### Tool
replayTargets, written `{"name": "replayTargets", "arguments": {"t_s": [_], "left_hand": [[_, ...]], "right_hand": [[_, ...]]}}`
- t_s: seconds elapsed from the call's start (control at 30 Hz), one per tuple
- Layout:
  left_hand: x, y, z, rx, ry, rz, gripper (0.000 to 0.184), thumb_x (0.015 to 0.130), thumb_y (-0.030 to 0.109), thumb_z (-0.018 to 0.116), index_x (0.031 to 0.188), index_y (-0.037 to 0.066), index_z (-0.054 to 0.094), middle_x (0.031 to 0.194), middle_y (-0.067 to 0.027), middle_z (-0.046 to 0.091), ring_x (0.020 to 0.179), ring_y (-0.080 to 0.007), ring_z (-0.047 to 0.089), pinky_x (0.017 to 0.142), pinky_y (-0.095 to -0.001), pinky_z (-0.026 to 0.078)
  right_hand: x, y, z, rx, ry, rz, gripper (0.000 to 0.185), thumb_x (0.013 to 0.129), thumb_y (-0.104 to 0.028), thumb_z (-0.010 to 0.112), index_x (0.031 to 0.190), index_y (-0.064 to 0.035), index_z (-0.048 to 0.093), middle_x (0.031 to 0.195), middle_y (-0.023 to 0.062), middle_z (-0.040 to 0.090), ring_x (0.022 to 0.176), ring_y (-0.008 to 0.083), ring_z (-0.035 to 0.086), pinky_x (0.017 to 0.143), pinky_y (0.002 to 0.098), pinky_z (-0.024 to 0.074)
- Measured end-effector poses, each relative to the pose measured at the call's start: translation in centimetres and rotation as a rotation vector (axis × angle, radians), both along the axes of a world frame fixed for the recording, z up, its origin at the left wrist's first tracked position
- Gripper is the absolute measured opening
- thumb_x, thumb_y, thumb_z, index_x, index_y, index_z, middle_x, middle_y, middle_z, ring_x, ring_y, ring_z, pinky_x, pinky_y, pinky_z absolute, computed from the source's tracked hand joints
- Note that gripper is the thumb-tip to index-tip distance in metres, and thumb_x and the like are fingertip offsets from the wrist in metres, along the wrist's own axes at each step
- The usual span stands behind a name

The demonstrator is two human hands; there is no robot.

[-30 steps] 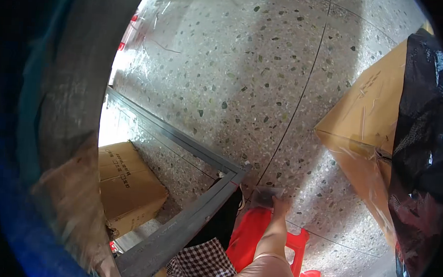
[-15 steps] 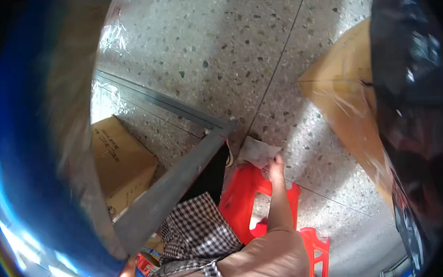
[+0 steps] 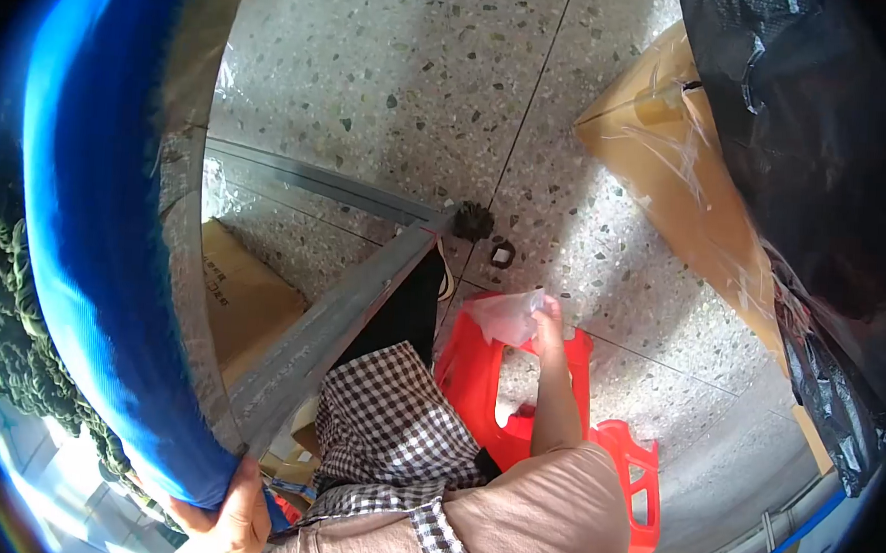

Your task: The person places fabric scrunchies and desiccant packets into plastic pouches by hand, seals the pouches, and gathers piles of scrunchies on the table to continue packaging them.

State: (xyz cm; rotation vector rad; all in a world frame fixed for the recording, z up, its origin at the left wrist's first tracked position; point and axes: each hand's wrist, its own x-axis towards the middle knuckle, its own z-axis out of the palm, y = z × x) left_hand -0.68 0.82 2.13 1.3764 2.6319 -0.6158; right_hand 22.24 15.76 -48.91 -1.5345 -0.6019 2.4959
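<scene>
My right hand (image 3: 549, 325) pinches a clear, crumpled plastic bag (image 3: 506, 315) above a red plastic stool (image 3: 473, 363). Below the bag's far side, on the speckled floor, lie a dark tangled clump (image 3: 473, 221) and a small dark ring-shaped item (image 3: 502, 254). My left hand (image 3: 235, 516) is at the lower left, its fingers wrapped round the lower end of a blue cloth-like bundle (image 3: 112, 289). A black and white checked apron (image 3: 391, 414) covers my front, between the two arms.
A grey metal frame (image 3: 330, 321) forms a corner left of the stool. Behind it is a cardboard box (image 3: 246, 301). At the right stands a large carton (image 3: 669, 178) partly under black plastic (image 3: 801, 145). Another red stool (image 3: 633, 477) is at the lower right. Dark green bunched material (image 3: 20, 324) lies far left.
The bag in my right hand has come off the floor area toward the stool, uncovering the dark clump and ring. My left hand has come into view on the blue bundle. The view has shifted.
</scene>
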Motion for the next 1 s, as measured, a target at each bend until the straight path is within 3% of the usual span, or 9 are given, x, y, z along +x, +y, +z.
{"name": "replayTargets", "arguments": {"t_s": [0.17, 0.3, 0.37, 0.4, 0.47, 0.57, 0.63, 0.87, 1.0], "left_hand": [[-0.8, 0.3, 0.5, -0.020, 0.018, -0.180, 0.045, 0.080, 0.018, 0.073, 0.123, 0.013, 0.062, 0.149, -0.0333, 0.015, 0.126, -0.0566, 0.035, 0.103, -0.0571, 0.034], [-0.8, 1.4, 1.3, -0.022, -0.123, -0.050, 0.058, 0.079, 0.035, 0.077, 0.130, 0.017, 0.057, 0.151, -0.0318, 0.014, 0.131, -0.0571, 0.027, 0.103, -0.0644, 0.028], [-1.4, 2.0, 1.1, 0.058, -0.169, -0.074, 0.066, 0.076, 0.047, 0.076, 0.133, 0.024, 0.053, 0.153, -0.0293, 0.010, 0.135, -0.0587, 0.017, 0.103, -0.0709, 0.022], [-1.6, 2.1, 1.0, 0.063, -0.160, -0.065, 0.066, 0.076, 0.047, 0.076, 0.133, 0.024, 0.053, 0.153, -0.0293, 0.010, 0.135, -0.0587, 0.017, 0.103, -0.0709, 0.022], [-1.8, 1.4, 0.7, 0.262, -0.195, -0.190, 0.064, 0.069, 0.047, 0.079, 0.127, 0.028, 0.060, 0.153, -0.0289, 0.011, 0.138, -0.0538, 0.011, 0.104, -0.0753, 0.001], [-2.3, 1.7, 0.3, 0.379, -0.127, -0.317, 0.055, 0.075, 0.041, 0.075, 0.127, 0.031, 0.060, 0.155, -0.0213, 0.016, 0.142, -0.0449, 0.012, 0.106, -0.0728, -0.001], [-2.3, 1.5, 0.2, 0.430, -0.196, -0.386, 0.032, 0.081, 0.030, 0.069, 0.113, 0.026, 0.069, 0.150, -0.0138, 0.034, 0.143, -0.0355, 0.021, 0.109, -0.0696, -0.003], [-3.2, 1.1, 0.6, 0.631, -0.477, -0.428, 0.012, 0.083, 0.021, 0.066, 0.093, 0.016, 0.072, 0.134, -0.0099, 0.054, 0.138, -0.0327, 0.036, 0.111, -0.0674, -0.002], [-4.2, 0.9, 0.7, 0.695, -0.563, -0.478, 0.009, 0.083, 0.018, 0.066, 0.086, 0.011, 0.071, 0.127, -0.0102, 0.060, 0.133, -0.0348, 0.043, 0.112, -0.0669, 0.000]], "right_hand": [[-1.8, -3.6, 3.2, -0.162, 0.208, -0.158, 0.041, 0.078, 0.002, 0.047, 0.118, -0.0047, 0.055, 0.100, 0.0134, 0.063, 0.085, 0.0229, 0.061, 0.075, 0.0290, 0.0501], [-9.4, 0.1, 17.6, -0.437, 0.697, -0.163, 0.035, 0.078, 0.002, 0.051, 0.112, -0.0029, 0.055, 0.099, 0.0123, 0.062, 0.084, 0.0183, 0.060, 0.071, 0.0269, 0.0494], [-11.6, 0.3, 22.6, -0.387, 0.698, -0.138, 0.036, 0.078, 0.002, 0.051, 0.114, -0.0026, 0.054, 0.100, 0.0124, 0.062, 0.085, 0.0184, 0.060, 0.072, 0.0273, 0.0492], [-12.4, 0.0, 25.0, -0.349, 0.693, -0.121, 0.038, 0.079, 0.001, 0.050, 0.116, -0.0023, 0.053, 0.101, 0.0126, 0.062, 0.085, 0.0185, 0.060, 0.073, 0.0276, 0.0489], [-13.7, -1.3, 28.7, -0.286, 0.704, -0.071, 0.040, 0.080, 0.001, 0.050, 0.120, -0.0017, 0.052, 0.103, 0.0128, 0.062, 0.087, 0.0186, 0.060, 0.074, 0.0284, 0.0484], [-14.9, -2.5, 32.5, -0.172, 0.724, -0.012, 0.038, 0.083, -0.002, 0.050, 0.121, -0.0010, 0.052, 0.105, 0.0125, 0.062, 0.089, 0.0189, 0.060, 0.077, 0.0293, 0.0480], [-14.5, -2.7, 34.5, -0.026, 0.688, 0.006, 0.036, 0.087, -0.006, 0.050, 0.123, -0.0002, 0.052, 0.107, 0.0122, 0.062, 0.090, 0.0192, 0.060, 0.079, 0.0303, 0.0476], [-13.4, -4.4, 33.8, 0.422, 0.448, 0.094, 0.028, 0.096, -0.018, 0.048, 0.117, -0.0027, 0.057, 0.104, 0.0107, 0.064, 0.090, 0.0183, 0.060, 0.082, 0.0291, 0.0477], [-8.5, -4.5, 24.3, 0.514, 0.027, 0.174, 0.029, 0.094, -0.023, 0.051, 0.113, -0.0030, 0.060, 0.102, 0.0118, 0.066, 0.087, 0.0205, 0.061, 0.080, 0.0295, 0.0488]]}}
